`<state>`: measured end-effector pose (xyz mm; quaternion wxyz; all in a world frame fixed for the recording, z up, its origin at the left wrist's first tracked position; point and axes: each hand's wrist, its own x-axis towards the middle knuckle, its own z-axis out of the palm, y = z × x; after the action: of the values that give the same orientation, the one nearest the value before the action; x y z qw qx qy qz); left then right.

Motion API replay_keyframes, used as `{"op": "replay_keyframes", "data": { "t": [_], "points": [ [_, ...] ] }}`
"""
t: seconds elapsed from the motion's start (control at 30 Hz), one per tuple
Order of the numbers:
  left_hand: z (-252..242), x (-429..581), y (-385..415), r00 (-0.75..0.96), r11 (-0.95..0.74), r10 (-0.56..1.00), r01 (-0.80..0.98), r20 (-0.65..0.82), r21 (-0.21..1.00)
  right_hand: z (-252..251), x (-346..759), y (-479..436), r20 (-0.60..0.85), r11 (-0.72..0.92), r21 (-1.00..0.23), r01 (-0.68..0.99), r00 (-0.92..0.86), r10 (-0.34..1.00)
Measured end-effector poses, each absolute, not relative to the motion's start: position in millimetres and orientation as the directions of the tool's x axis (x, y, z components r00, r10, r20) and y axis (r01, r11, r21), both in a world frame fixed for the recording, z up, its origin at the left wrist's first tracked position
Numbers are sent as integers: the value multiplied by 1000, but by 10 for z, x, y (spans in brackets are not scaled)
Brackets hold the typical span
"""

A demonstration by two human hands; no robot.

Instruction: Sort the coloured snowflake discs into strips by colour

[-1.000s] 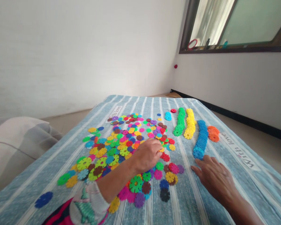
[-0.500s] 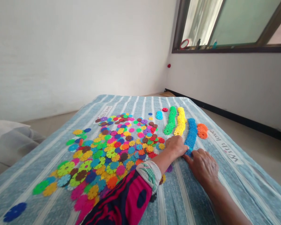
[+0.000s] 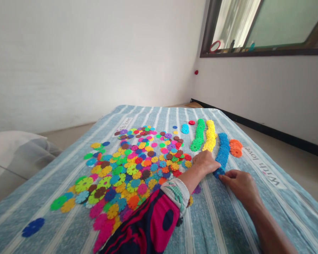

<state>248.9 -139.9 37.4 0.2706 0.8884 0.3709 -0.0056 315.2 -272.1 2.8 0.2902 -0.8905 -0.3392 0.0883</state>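
A row of overlapping blue interlocking discs (image 3: 223,150) lies on the striped cloth. At its near end my right hand (image 3: 240,181) pinches the edge of the last blue disc (image 3: 218,172) between thumb and fingertips. My left hand (image 3: 206,163) rests on the row's left side, fingers curled under and thumb reaching the lower discs. What its fingers hold, if anything, is hidden. Left of the blue row run a yellow row (image 3: 210,134) and a green row (image 3: 198,135). A short orange stack (image 3: 235,148) sits to the right.
A wide pile of mixed coloured discs (image 3: 132,169) spreads left of my left forearm. A few light blue discs (image 3: 184,128) and a red disc (image 3: 192,122) lie farther back. One dark blue disc (image 3: 33,227) is near the left edge. The striped cloth (image 3: 254,151) covers the table.
The view has shifted, so the whole table sits farther right. My right hand's fingers have drawn together at the near end of the blue row. My left hand stays beside it.
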Motion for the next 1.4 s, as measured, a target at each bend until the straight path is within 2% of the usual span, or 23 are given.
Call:
{"op": "replay_keyframes", "data": {
  "t": [0.13,0.23,0.43,0.7,0.8,0.97,1.07,1.13,1.27,1.4],
  "points": [
    [353,2463,-1396,746,-600,636,639,-197,481,59,3221,-2821,-35,-512,-745,427,742,670],
    [346,2435,-1424,763,-630,619,623,-184,464,78,3257,-2877,-37,-444,-836,322,775,631],
    [345,2424,-1504,787,-692,595,604,-163,396,32,3346,-2853,-61,-440,-871,221,839,541],
    [326,2383,-1522,778,-681,614,609,-136,407,7,3307,-2771,-42,-373,-917,142,895,445],
    [314,2349,-1497,784,-667,606,594,-138,450,3,3290,-2740,-41,-375,-916,143,897,441],
    [315,2234,-1308,809,-618,573,534,-135,577,17,3273,-2703,-23,-411,-892,188,890,455],
    [341,2137,-1142,810,-602,574,518,-123,608,15,3277,-2693,-23,-444,-865,234,865,501],
    [365,2082,-1035,785,-576,609,536,-114,616,7,3281,-2687,-17,-503,-803,320,831,556],
    [383,2019,-819,736,-540,671,571,-94,619,12,3256,-2680,15,-640,-583,500,795,607],
    [348,2022,-551,669,-511,740,625,-68,590,37,3189,-2681,23,-680,-501,535,793,608]
  ]
}}
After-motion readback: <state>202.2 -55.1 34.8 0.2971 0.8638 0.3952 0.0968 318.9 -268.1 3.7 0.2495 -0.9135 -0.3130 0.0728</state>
